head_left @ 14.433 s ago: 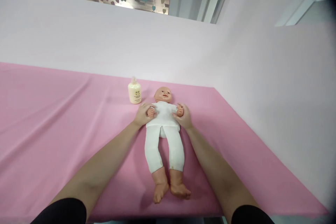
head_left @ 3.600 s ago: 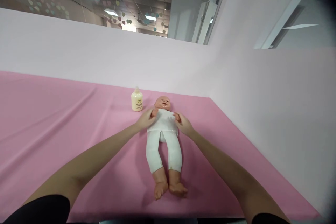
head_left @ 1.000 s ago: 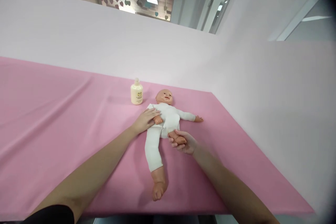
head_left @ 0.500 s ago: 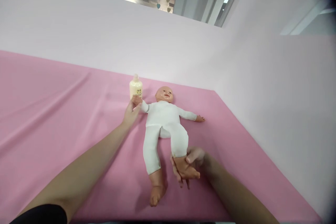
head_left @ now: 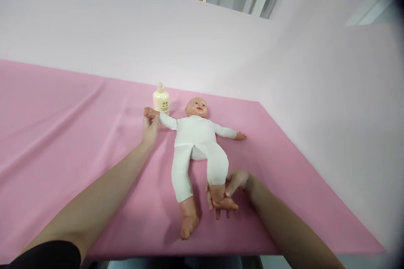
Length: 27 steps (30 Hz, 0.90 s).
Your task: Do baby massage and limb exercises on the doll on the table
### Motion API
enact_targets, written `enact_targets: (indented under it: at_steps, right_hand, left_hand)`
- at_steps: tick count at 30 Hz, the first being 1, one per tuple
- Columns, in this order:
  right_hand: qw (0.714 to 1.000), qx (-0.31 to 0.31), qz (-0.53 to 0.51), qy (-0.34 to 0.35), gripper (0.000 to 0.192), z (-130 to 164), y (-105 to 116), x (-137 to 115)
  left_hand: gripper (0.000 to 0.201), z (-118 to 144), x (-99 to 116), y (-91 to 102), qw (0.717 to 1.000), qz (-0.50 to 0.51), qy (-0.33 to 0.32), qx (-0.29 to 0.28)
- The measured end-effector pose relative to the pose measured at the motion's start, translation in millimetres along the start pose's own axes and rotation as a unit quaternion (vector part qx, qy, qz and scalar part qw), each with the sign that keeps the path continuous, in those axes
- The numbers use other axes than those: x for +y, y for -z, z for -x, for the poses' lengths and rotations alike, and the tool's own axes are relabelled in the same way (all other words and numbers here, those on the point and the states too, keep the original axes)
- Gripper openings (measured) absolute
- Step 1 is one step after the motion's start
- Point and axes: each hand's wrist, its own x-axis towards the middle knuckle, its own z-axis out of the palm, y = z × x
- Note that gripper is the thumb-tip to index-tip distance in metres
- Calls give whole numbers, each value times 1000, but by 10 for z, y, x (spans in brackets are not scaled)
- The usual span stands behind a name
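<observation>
My fingers point(head_left: 217, 206) on the right hand point(head_left: 232, 187) are curled around the doll's bare foot at the ankle, thumb on top and the others under the sole, so that hand is holding the foot close to the near edge of the bench. The fingers of my left hand point(head_left: 149, 128) pinch the doll's small hand out at the end of its stretched arm, well up the bench toward the far edge. From the biggest thing down: the bench point(head_left: 63, 134) is covered in a pink cloth that runs from the left of the picture to a right edge against a pale wall, with soft creases across its left half. The doll point(head_left: 195, 138) lies on its back near the middle of the right half, head toward the far edge and feet toward the near edge, dressed in a white suit, both arms spread wide to the sides. Its other arm rests on the cloth pointing to the right edge, and its other leg lies straight with the bare foot free near the near edge. A small cream bottle point(head_left: 161, 100) stands upright near the far edge, just beside the doll's head and right behind the little hand I am gripping.
</observation>
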Motion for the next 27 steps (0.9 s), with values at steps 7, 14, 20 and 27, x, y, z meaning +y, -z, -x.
enact_targets:
  at_steps: [7, 14, 20, 27]
  right_hand:
    - [963, 187, -77, 179, 46, -28, -49, -114]
    - [918, 332, -123, 178, 36, -101, -110, -227]
    - [919, 327, -115, 190, 37, -98, -74, -214]
    - [982, 157, -4, 106, 46, -8, -90, -77]
  left_hand:
    - [35, 334, 284, -121, 884, -262, -262, -285]
    - [30, 347, 323, -189, 806, -330, -305, -385]
    - [29, 363, 290, -174, 839, -286, -297, -354]
    - [31, 163, 146, -50, 979, -145, -120, -80]
